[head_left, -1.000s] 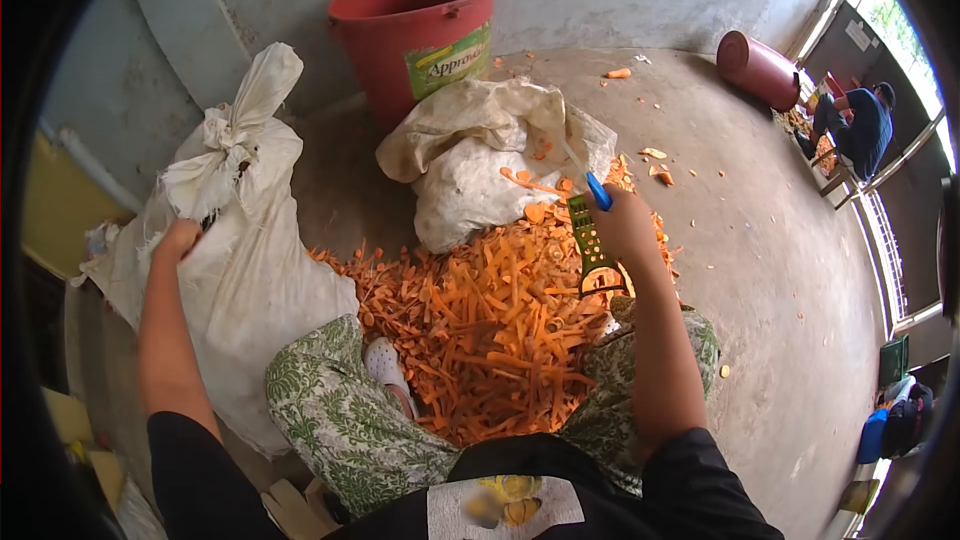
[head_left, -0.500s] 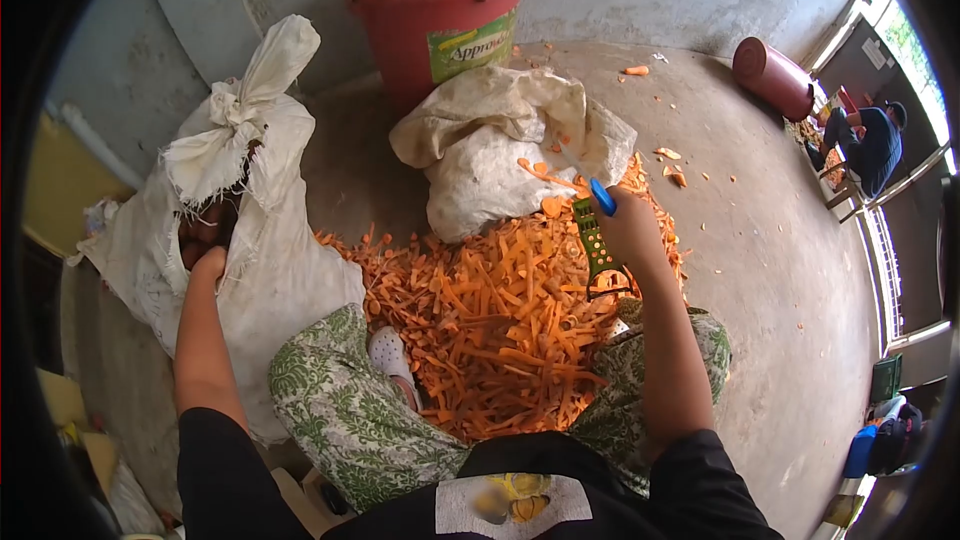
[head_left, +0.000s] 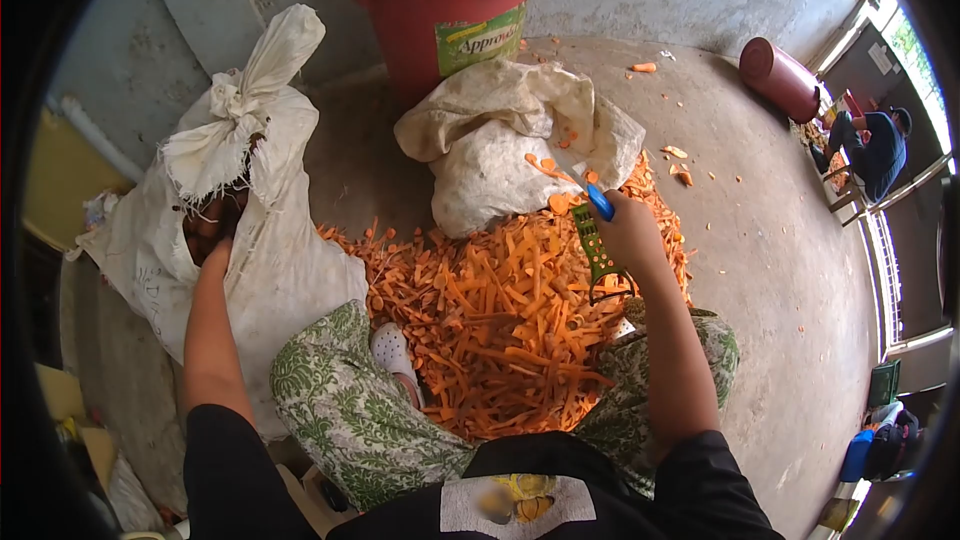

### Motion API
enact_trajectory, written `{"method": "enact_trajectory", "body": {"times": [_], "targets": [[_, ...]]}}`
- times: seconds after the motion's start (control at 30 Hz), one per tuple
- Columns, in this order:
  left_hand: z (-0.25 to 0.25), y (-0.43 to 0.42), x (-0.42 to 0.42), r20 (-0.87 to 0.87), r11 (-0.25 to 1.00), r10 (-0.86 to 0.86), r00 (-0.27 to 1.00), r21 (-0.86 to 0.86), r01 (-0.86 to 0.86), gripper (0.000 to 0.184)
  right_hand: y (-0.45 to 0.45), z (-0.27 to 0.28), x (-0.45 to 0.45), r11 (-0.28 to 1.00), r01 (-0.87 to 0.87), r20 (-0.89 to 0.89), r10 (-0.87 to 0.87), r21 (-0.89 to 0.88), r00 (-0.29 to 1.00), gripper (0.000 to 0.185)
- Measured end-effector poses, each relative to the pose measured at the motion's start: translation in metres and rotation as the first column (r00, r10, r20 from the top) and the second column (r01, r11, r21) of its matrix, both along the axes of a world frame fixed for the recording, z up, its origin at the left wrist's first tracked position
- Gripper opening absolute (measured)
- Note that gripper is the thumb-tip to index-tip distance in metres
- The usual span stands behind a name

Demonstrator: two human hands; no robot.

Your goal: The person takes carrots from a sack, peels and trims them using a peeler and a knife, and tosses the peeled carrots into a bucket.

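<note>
At nine o'clock, inside the frayed slit of a woven white sack (head_left: 280, 250), reaches with left hand (head_left: 214, 254) among dark, rounded roots (head_left: 205, 224); cannot tell its grip. Seems at the picking-out step; would next call for a firm hold and straight pull. At three, holds in clamped right hand (head_left: 634, 227) a blue-handled knife (head_left: 600, 202) and perforated green peeler (head_left: 590, 237), near ribbon-like orange peelings (head_left: 510, 330) at six. At twelve, crumpled sack (head_left: 485, 180) before smooth red bucket (head_left: 405, 35).

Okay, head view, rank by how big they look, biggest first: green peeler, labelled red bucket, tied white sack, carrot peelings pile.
1. Tied white sack and carrot peelings pile: too alike to rank.
2. Labelled red bucket.
3. Green peeler.
</note>
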State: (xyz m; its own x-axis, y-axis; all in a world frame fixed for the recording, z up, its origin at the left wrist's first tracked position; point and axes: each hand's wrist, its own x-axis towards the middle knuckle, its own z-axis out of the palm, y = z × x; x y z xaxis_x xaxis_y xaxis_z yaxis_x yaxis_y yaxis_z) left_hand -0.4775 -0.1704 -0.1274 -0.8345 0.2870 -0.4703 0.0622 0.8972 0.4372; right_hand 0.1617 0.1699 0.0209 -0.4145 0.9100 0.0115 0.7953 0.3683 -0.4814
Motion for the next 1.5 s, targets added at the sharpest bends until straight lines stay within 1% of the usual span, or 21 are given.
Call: {"method": "enact_trajectory", "body": {"times": [0.17, 0.27, 0.43, 0.57, 0.7, 0.8, 0.87, 0.9, 0.97, 1.0, 1.07, 1.13, 1.17, 1.2, 1.23, 1.3, 1.33, 1.37, 1.4, 1.43, 1.5], "targets": [[-0.025, -0.016, -0.017, -0.052, 0.965, 0.054, 0.997, 0.261, -0.038, 0.049, 0.000, -0.004, -0.002, 0.999, -0.023, -0.010, 0.023, 0.025, 1.000, 0.020], [-0.021, -0.009, -0.025, -0.073, 0.965, 0.042, 0.996, 0.261, -0.021, 0.047, -0.001, -0.003, -0.004, 1.000, -0.024, 0.010, 0.023, 0.009, 1.000, 0.020], [-0.023, 0.024, -0.043, -0.236, 0.972, -0.042, 0.971, 0.213, 0.094, 0.045, -0.002, -0.003, -0.006, 0.999, -0.041, 0.022, 0.041, 0.003, 0.999, 0.019], [-0.035, 0.052, -0.055, -0.352, 0.979, -0.099, 0.931, 0.135, 0.155, 0.043, 0.000, -0.012, -0.007, 0.996, -0.074, 0.021, 0.073, 0.057, 0.997, 0.024], [-0.051, 0.067, -0.065, -0.413, 0.975, -0.113, 0.904, 0.130, 0.182, 0.041, 0.001, -0.013, -0.007, 0.997, -0.071, 0.019, 0.070, 0.023, 0.997, 0.024], [-0.060, 0.066, -0.057, -0.445, 0.970, -0.102, 0.890, 0.154, 0.188, 0.039, 0.001, -0.013, -0.007, 0.997, -0.078, 0.020, 0.077, 0.029, 0.997, 0.024], [-0.047, 0.074, -0.018, -0.591, 0.962, 0.074, 0.803, 0.255, 0.099, 0.029, 0.002, -0.011, -0.008, 0.996, -0.081, 0.037, 0.080, 0.036, 0.996, 0.024], [-0.045, 0.071, -0.009, -0.589, 0.962, 0.074, 0.805, 0.255, 0.098, 0.029, 0.002, -0.011, -0.008, 0.997, -0.074, 0.043, 0.072, 0.034, 0.996, 0.024], [-0.041, 0.067, 0.005, -0.609, 0.797, 0.153, 0.778, 0.542, 0.268, 0.027, 0.003, -0.009, -0.007, 0.997, -0.066, 0.049, 0.064, 0.031, 0.997, 0.024], [-0.037, 0.067, 0.013, -0.609, 0.797, 0.153, 0.779, 0.542, 0.267, 0.027, 0.003, -0.008, -0.006, 0.998, -0.053, 0.040, 0.052, 0.029, 0.998, 0.024], [-0.019, 0.072, 0.036, -0.757, 0.721, 0.319, 0.570, 0.584, 0.372, 0.028, 0.004, -0.008, -0.004, 0.999, -0.042, 0.031, 0.041, 0.027, 0.999, 0.024], [0.075, 0.077, 0.084, -0.536, 0.535, 0.665, 0.520, 0.828, 0.169, 0.031, 0.007, -0.010, 0.001, 0.998, -0.035, 0.016, 0.035, 0.058, 0.999, 0.024], [0.101, 0.064, 0.066, -0.241, 0.222, 0.627, 0.741, 0.967, 0.126, 0.033, 0.006, -0.011, 0.004, 0.998, -0.039, 0.015, 0.038, 0.052, 0.999, 0.024], [0.135, 0.064, 0.084, -0.219, 0.139, 0.539, 0.813, 0.975, 0.171, 0.034, 0.007, -0.012, 0.005, 0.999, -0.033, 0.009, 0.032, 0.039, 0.999, 0.023], [0.168, 0.075, 0.115, -0.150, -0.006, 0.523, 0.839, 0.984, 0.180, 0.035, 0.008, -0.012, 0.003, 0.999, -0.029, 0.001, 0.029, 0.028, 1.000, 0.023], [0.195, 0.083, 0.141, -0.092, -0.020, 0.471, 0.878, 0.993, 0.115, 0.035, 0.006, -0.011, -0.002, 0.999, -0.040, -0.009, 0.040, 0.027, 0.999, 0.022], [0.201, 0.083, 0.150, -0.095, -0.022, 0.474, 0.875, 0.993, 0.120, 0.035, 0.006, -0.010, -0.002, 0.999, -0.035, -0.012, 0.035, 0.027, 0.999, 0.021], [0.205, 0.082, 0.159, -0.302, 0.111, 0.533, 0.790, 0.951, 0.289, 0.035, 0.006, -0.008, -0.002, 0.999, -0.027, -0.014, 0.027, 0.030, 1.000, 0.019], [0.209, 0.083, 0.168, -0.494, 0.251, 0.559, 0.666, 0.866, 0.432, 0.036, 0.005, -0.005, -0.002, 0.999, -0.023, -0.017, 0.024, 0.034, 1.000, 0.019], [0.224, 0.083, 0.179, -0.493, 0.244, 0.557, 0.668, 0.866, 0.436, 0.036, 0.003, -0.003, -0.003, 0.998, -0.039, -0.039, 0.041, 0.052, 0.998, 0.020], [0.265, 0.075, 0.208, -0.426, -0.042, 0.482, 0.766, 0.862, 0.506, 0.037, -0.002, -0.001, -0.001, 0.997, -0.056, -0.058, 0.060, 0.059, 0.997, 0.021]]}}
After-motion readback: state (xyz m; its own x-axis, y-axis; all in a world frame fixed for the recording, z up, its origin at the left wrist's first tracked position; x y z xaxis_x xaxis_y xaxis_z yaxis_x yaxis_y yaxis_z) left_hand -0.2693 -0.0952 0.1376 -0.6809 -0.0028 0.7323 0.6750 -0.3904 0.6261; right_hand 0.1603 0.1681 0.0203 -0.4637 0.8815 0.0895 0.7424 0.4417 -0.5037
